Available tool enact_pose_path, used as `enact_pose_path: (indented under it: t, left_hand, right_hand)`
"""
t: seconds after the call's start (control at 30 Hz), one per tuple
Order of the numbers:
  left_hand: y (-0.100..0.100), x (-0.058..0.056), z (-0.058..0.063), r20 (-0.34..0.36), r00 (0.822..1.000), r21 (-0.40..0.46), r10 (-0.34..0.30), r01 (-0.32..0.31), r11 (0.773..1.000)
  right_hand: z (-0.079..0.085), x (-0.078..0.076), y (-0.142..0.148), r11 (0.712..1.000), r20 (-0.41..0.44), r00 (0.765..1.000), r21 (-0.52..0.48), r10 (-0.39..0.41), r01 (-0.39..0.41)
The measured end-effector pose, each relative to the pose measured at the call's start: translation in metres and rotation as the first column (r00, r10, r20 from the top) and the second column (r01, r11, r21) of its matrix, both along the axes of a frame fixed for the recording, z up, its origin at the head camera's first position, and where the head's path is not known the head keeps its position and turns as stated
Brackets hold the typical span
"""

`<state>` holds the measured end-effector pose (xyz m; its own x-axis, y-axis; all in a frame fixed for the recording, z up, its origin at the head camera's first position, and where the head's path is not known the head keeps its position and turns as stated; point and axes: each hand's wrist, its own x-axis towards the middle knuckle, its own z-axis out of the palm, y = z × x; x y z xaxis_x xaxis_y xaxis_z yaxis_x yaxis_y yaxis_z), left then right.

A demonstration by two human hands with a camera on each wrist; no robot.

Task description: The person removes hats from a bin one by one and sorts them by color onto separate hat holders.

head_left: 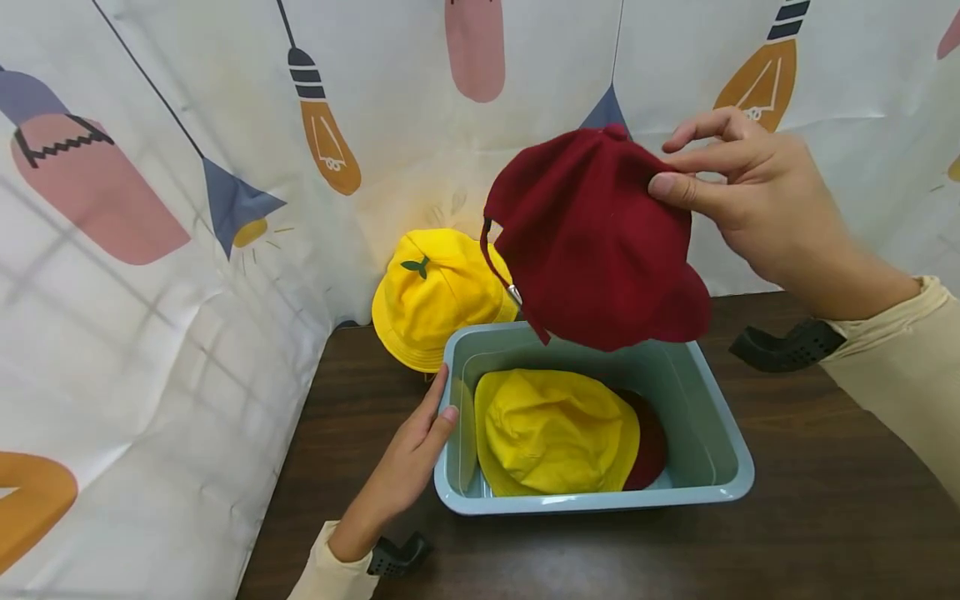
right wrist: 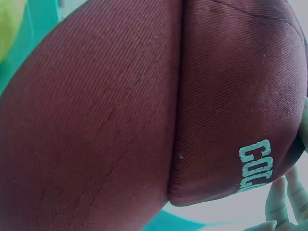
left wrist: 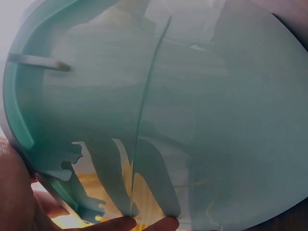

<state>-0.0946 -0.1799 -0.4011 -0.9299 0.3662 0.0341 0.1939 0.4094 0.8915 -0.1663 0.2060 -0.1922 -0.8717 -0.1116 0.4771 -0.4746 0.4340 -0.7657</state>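
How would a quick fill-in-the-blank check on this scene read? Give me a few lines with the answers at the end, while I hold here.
1. The right hand grips a cap whose colour is dark ____.
2. In the head view, the left hand touches the bin on its ____ side.
3. Inside the bin, the topmost hat is ____.
4. The small sprout on the hat behind the bin is ____.

Missing words: red; left; yellow; green.
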Motion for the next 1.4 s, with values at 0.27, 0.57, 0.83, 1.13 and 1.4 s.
enact_pose_path:
  t: [0.27,0.57,0.83,1.13,1.4]
  left_hand:
    - [0.002,0.002,-0.002,0.005,1.000,0.004,0.013,-0.013,1.000]
    - [0.005,0.002,0.001,0.008,1.000,-0.006,0.006,-0.006,1.000]
    - [0.005,0.005,0.004,0.035,0.999,-0.008,-0.014,0.015,1.000]
    - [0.005,0.008,0.004,0.037,0.999,-0.012,-0.016,0.016,1.000]
    - [0.007,0.012,0.005,0.040,0.999,0.016,-0.031,0.030,0.999]
  right_hand:
    - [0.011,-0.030,0.028,0.945,0.012,0.997,-0.318,0.079,-0.071]
    - [-0.001,-0.063,0.055,0.874,0.057,0.995,-0.483,0.085,-0.047]
    - [-0.029,-0.092,0.077,0.958,0.159,0.983,-0.257,-0.087,0.126]
    - [-0.068,-0.111,0.085,0.948,0.223,0.970,-0.274,-0.099,0.160]
    - [-0.099,-0.120,0.089,0.960,0.251,0.960,-0.216,-0.122,0.178]
